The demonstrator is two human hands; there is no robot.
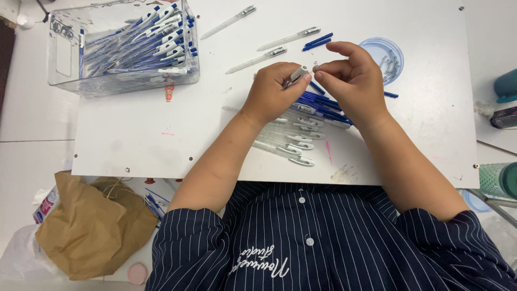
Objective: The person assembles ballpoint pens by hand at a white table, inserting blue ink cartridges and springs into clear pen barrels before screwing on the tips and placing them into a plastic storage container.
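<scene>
Near the desk's far edge, the left hand (272, 89) pinches a light, stiff pen barrel (298, 74) by its end, while the right hand (350, 75) grips a tiny, easily dropped spring (316, 67).

Middle of the frame, my left hand (272, 89) pinches a white pen barrel (298, 74) and my right hand (350, 75) holds a tiny spring (316, 67) right at its tip. Loose pen parts (307, 121) are piled under my hands on the white board (161, 129). Clear bin of finished pens (126, 48) sits upper left, blue lid of springs (385, 56) upper right.
</scene>
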